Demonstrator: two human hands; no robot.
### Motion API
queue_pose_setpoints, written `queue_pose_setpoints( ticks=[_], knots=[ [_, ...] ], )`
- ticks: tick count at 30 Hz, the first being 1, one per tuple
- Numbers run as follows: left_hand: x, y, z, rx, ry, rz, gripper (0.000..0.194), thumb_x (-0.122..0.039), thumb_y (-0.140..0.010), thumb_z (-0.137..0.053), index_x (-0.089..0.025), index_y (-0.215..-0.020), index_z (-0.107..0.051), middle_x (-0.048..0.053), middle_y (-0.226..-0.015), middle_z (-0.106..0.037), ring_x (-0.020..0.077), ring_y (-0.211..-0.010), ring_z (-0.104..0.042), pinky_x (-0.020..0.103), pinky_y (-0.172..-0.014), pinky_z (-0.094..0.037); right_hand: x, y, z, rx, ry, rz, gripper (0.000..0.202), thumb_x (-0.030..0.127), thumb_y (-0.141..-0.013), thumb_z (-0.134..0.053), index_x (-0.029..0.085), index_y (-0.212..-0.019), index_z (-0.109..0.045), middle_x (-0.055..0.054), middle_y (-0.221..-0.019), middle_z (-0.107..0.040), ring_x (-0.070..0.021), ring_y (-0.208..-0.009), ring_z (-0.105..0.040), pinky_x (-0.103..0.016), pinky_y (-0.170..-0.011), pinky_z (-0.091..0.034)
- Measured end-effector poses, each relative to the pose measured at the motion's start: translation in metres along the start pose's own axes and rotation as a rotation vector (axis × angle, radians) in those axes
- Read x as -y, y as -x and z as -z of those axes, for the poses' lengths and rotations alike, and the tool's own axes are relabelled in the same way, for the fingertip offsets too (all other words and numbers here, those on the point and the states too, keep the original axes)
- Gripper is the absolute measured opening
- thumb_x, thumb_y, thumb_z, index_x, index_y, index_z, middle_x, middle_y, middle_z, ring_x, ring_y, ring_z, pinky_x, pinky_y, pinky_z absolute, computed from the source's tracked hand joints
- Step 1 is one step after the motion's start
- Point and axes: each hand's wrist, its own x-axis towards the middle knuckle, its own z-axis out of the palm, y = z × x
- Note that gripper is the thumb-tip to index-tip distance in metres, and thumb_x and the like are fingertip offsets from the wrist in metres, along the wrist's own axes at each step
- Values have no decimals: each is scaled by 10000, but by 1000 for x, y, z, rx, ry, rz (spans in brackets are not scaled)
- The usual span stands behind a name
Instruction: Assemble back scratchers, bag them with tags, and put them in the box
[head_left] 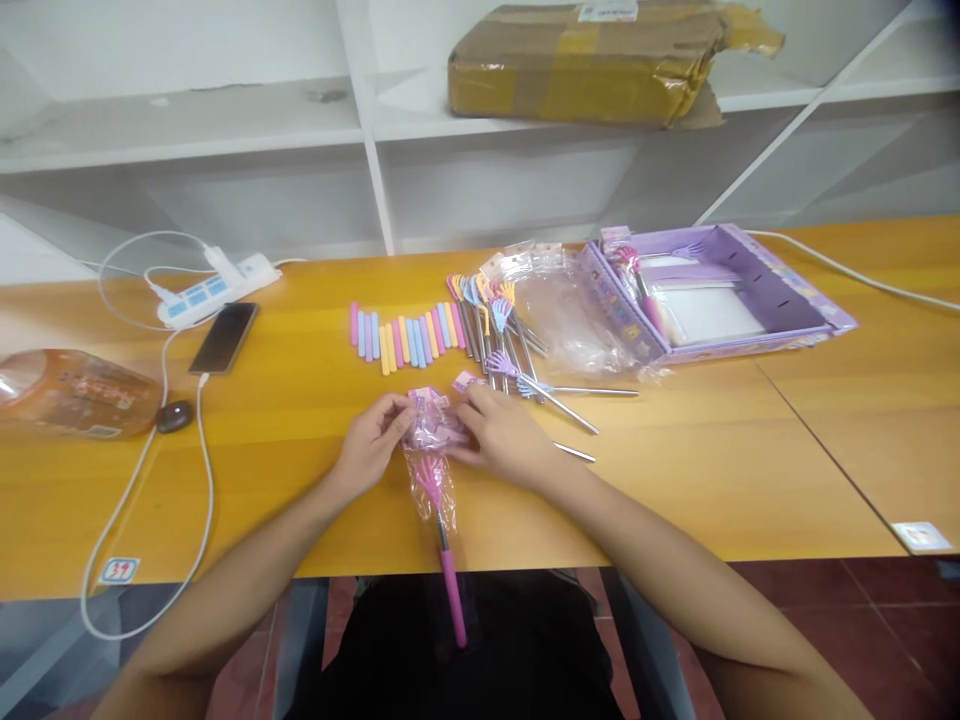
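A pink back scratcher (452, 595) with a metal shaft lies in a clear plastic bag (448, 492), its handle hanging past the table's front edge. My left hand (369, 440) pinches the left side of the bag's crinkled top, by a pink printed card (429, 397). On the other side, my right hand (504, 432) has its fingers closed on the bag top, partly hiding it. Just beyond the right hand is a pile of unbagged back scratchers (495, 310) with coloured claws and bare metal shafts. Several loose coloured handle tubes (409, 342) lie in a row left of the pile.
Clear bags (555, 310) lie beside an open purple display box (780, 290) containing a bagged scratcher. At left are a power strip (217, 290), phone (225, 337), cables and an orange bottle (79, 395). A taped carton (585, 65) sits on the shelf behind.
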Motion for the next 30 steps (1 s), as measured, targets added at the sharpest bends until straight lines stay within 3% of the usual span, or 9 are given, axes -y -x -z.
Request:
queue_pose_setpoints(
  ticks=[5, 8, 14, 19, 25, 30],
  knots=[
    [0, -1, -3, -118, 136, -69, 340, -470, -1031, -674, -259, -1187, -457, -48, -887, -641, 128, -662, -649, 275, -652, -542, 0, 3, -6, 20, -75, 1, 376, 447, -948, -818, 161, -1156, -691, -149, -1136, -662, -324, -1055, -640, -460, -935, -539],
    [2, -1, -2, -136, 194, -101, 384, -436, -1024, -696, -292, -1160, -367, -66, -920, -648, 113, -628, -648, 266, -628, -555, -1, 1, -8, -12, -120, -59, 314, 418, -930, -843, 183, -1058, -678, -135, -1105, -667, -314, -1028, -632, -450, -909, -532],
    [4, 1, 1, -45, 34, -56, 237, -447, -1049, -634, -212, -1015, -635, -6, -816, -655, 156, -709, -663, 287, -691, -558, 0, -2, -3, -113, -249, -181, 165, 292, -985, -783, 206, -927, -654, -78, -930, -672, -262, -903, -585, -374, -795, -471],
    [-3, 2, 1, 18, 39, -10, 248, -431, -1028, -651, -201, -1076, -732, 38, -946, -729, 178, -778, -689, 301, -734, -567, 1, -3, 4, -218, -430, -286, 172, 281, -1019, -740, 212, -886, -655, -31, -826, -667, -211, -802, -572, -338, -764, -441],
    [-2, 1, 6, 206, 237, 45, 385, -416, -1009, -684, -224, -1336, -743, 110, -1209, -788, 273, -1072, -753, 391, -942, -588, 5, -3, 12, -380, -610, -414, 257, 446, -1050, -690, 219, -932, -662, -12, -814, -621, -172, -692, -539, -321, -703, -463],
    [3, -2, 5, 286, 481, 70, 467, -396, -965, -710, -204, -1390, -741, 155, -1322, -779, 330, -1205, -744, 483, -1076, -560, 8, -3, 14, -345, -689, -291, 242, 423, -1112, -558, 223, -1035, -670, -59, -959, -638, -199, -834, -624, -332, -745, -523]
  ],
)
